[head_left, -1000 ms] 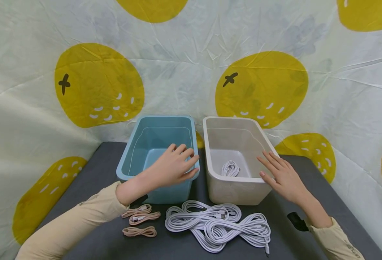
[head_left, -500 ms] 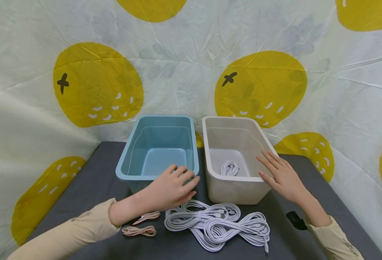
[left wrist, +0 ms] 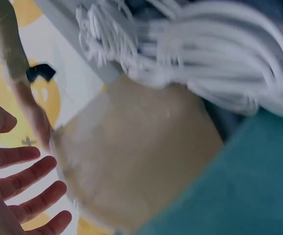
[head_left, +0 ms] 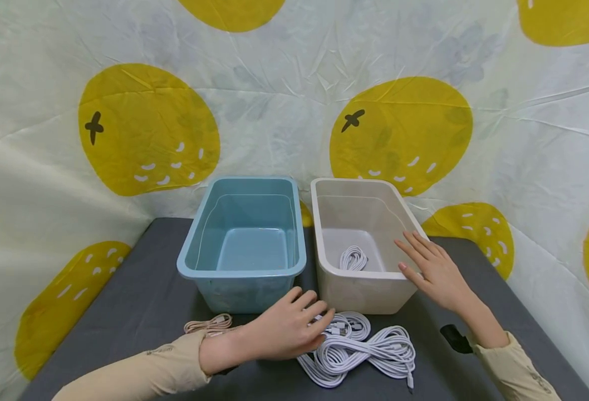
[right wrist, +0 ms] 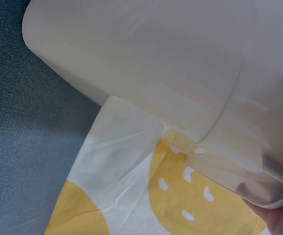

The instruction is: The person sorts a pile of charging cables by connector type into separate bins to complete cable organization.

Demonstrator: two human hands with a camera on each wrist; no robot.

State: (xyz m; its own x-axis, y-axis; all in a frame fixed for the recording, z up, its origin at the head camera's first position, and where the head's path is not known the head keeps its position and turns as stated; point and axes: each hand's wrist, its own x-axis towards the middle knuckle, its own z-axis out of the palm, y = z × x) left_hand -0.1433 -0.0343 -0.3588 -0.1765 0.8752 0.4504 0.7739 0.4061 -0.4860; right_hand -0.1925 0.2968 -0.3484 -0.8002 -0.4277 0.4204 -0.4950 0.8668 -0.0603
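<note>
Left hand point(head_left: 284, 331), fingers straight, lies on the white cables point(head_left: 354, 348) heaped on the surface point(head_left: 139, 301) before the bins. Right hand point(head_left: 432, 273), flat and relaxed, rests on the white bin point(head_left: 359, 292) rim; one coil point(head_left: 353, 259) inside.

Bins: two, side by side at the far middle of the table, a blue bin point(head_left: 241, 245) on the left and a white bin point(head_left: 362, 248) on the right.
White cable coils: one small coil point(head_left: 353, 259) inside the white bin; a heap of white cables point(head_left: 359, 348) near the front (the loops overlap, so the bundles in it cannot be counted apart).
Pink cable coils: one in sight point(head_left: 209, 324), near left (partly behind the forearm).
Hands: two, the left hand point(head_left: 286, 331) and the right hand point(head_left: 435, 273).
</note>
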